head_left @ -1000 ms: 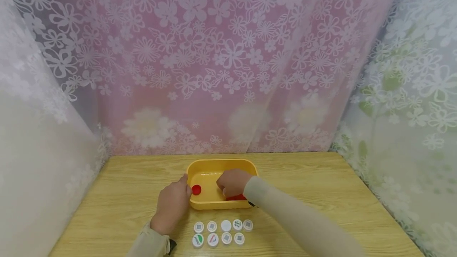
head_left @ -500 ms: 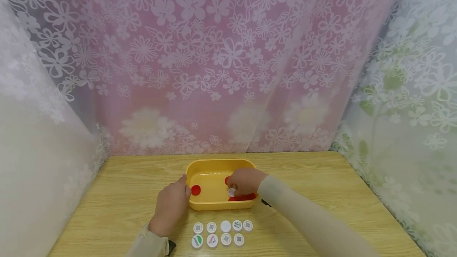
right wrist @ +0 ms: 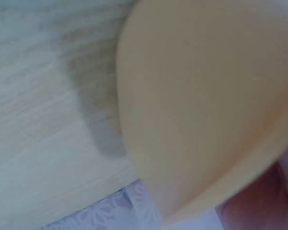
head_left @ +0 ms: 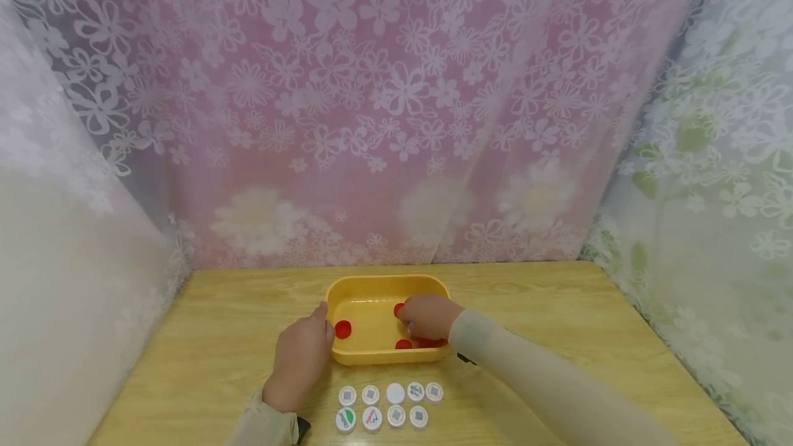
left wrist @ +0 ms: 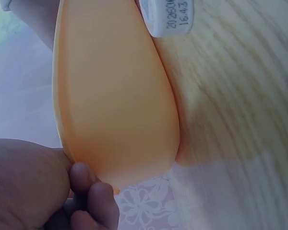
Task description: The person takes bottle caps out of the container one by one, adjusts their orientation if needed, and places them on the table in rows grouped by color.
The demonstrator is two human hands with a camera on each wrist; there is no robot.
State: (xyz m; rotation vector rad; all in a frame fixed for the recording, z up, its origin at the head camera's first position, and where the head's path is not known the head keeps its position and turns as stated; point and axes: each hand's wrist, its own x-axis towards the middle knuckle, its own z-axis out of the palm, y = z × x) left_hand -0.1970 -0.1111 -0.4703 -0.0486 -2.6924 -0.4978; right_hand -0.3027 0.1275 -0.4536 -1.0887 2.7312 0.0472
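Note:
My left hand (head_left: pixel 300 356) grips the left rim of a yellow plastic tub (head_left: pixel 365 356), thumb on the inner side; the left wrist view shows its fingers (left wrist: pixel 103 203) curled at the rim. Inside the tub, my right hand (head_left: pixel 431 316) reaches down at the right end with fingers bent. A pale bit shows under its fingertips; I cannot tell whether they pinch it. One red bottle cap (head_left: pixel 400 310) lies right at these fingers, and another red cap (head_left: pixel 403 345) is by the front wall. More red (head_left: pixel 431 343) shows beside it, partly covered by the hand. A lone red cap (head_left: pixel 343 329) lies near my left thumb.
Two rows of white bottle caps (head_left: pixel 395 393) lie on the wooden table (head_left: pixel 248 308) in front of the tub, some with printed tops. Floral curtains (head_left: pixel 396 122) hang behind the table and along both sides.
My right hand has come up out of a deeper reach and shifted right, uncovering red caps. A white cap seen at its fingers half a second ago is now mostly hidden. The left hand keeps its place.

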